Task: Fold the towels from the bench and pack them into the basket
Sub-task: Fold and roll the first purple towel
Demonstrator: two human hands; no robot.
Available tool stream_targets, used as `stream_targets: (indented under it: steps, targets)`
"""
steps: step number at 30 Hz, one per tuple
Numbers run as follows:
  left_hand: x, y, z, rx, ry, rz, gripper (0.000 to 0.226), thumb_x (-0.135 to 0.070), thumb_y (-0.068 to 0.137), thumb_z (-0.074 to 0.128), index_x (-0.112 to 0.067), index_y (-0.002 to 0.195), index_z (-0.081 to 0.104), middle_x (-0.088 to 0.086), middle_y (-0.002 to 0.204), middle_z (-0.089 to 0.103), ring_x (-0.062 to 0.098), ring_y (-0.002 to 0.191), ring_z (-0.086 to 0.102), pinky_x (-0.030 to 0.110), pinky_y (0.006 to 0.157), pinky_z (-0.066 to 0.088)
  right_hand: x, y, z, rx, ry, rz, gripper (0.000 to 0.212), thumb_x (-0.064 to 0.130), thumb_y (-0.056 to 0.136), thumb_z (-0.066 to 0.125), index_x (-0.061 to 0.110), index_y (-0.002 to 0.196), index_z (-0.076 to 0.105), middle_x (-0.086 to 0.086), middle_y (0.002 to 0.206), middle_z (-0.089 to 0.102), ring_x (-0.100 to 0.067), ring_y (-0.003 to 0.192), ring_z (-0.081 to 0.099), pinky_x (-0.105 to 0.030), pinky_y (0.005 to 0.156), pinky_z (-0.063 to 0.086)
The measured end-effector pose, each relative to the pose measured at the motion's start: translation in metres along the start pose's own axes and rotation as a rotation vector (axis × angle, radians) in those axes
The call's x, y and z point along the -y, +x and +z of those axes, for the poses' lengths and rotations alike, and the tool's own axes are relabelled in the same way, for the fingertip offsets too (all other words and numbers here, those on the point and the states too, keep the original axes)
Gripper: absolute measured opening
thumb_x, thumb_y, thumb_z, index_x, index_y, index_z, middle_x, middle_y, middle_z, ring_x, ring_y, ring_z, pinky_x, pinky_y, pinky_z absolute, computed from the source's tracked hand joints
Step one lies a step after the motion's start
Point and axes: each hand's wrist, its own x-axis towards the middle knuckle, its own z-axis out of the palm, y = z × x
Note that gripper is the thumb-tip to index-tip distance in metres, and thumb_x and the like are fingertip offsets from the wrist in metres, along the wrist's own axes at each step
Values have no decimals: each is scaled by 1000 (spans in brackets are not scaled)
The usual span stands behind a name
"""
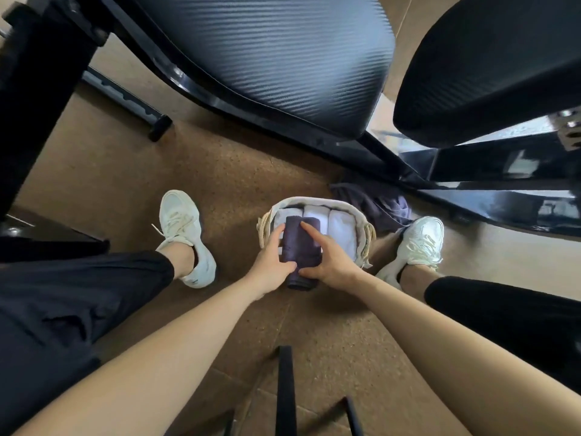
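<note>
A small woven basket (pixel 363 223) with a pale cloth lining stands on the floor between my feet. Rolled white towels (pixel 341 231) lie side by side inside it. A folded dark purple towel (pixel 300 247) rests on top of them, its near end sticking out over the basket's front rim. My left hand (pixel 272 262) grips the towel's left side, and my right hand (pixel 330 259) holds its right side with the index finger laid along the top. Another dark purple towel (pixel 377 202) lies crumpled on the floor just behind the basket.
The black padded bench (pixel 267 48) rises in front of me, with a second black pad (pixel 490 64) at the right and its metal frame (pixel 503 202) along the floor. My white shoes (pixel 185 228) (pixel 418 243) flank the basket. A black stand (pixel 286 391) sits near the bottom edge.
</note>
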Motion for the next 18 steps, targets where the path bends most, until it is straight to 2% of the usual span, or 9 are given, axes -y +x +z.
stream_targets:
  steps: [5, 8, 10, 13, 15, 18]
  targets:
    - [13, 56, 5, -94, 92, 9, 88, -4, 96, 63, -32, 162, 13, -4, 166, 21, 23, 152, 30, 50, 119, 39, -29, 63, 6, -57, -86, -77, 100, 29, 80, 84, 34, 159, 22, -3, 127, 51, -19, 114, 55, -33, 99, 53]
    - [21, 76, 9, -101, 174, 7, 87, -5, 96, 63, -28, 163, 12, -2, 168, 19, 21, 154, 24, 42, 122, 28, -51, 95, 12, -65, -73, -122, 104, 32, 78, 84, 38, 159, 19, -5, 125, 53, -21, 111, 57, -37, 97, 54]
    - [34, 81, 11, -62, 228, 17, 88, -9, 96, 64, -30, 163, 10, -2, 169, 20, 21, 154, 25, 40, 121, 28, -63, 107, 16, -59, -121, -154, 105, 36, 79, 83, 40, 159, 15, -4, 125, 51, -20, 109, 57, -38, 96, 54]
    - [53, 88, 14, -33, 400, 27, 88, -16, 96, 66, -31, 164, 11, -5, 172, 13, 20, 156, 23, 42, 121, 31, -75, 123, 20, -35, -252, -148, 103, 38, 82, 80, 38, 160, 13, 0, 119, 46, -17, 100, 53, -31, 83, 51]
    - [56, 88, 16, -66, 510, 72, 82, -18, 98, 64, -27, 163, 16, -6, 172, 9, 18, 156, 21, 40, 121, 30, -77, 124, 21, -82, -383, -167, 102, 48, 79, 78, 39, 160, 16, -4, 116, 46, -21, 95, 53, -33, 74, 48]
    - [51, 93, 20, -135, 678, 203, 76, -17, 100, 61, -22, 163, 20, -4, 173, 6, 19, 157, 17, 39, 124, 26, -79, 124, 20, -246, -714, -223, 98, 72, 73, 65, 37, 157, 27, -12, 122, 50, -29, 97, 50, -39, 79, 48]
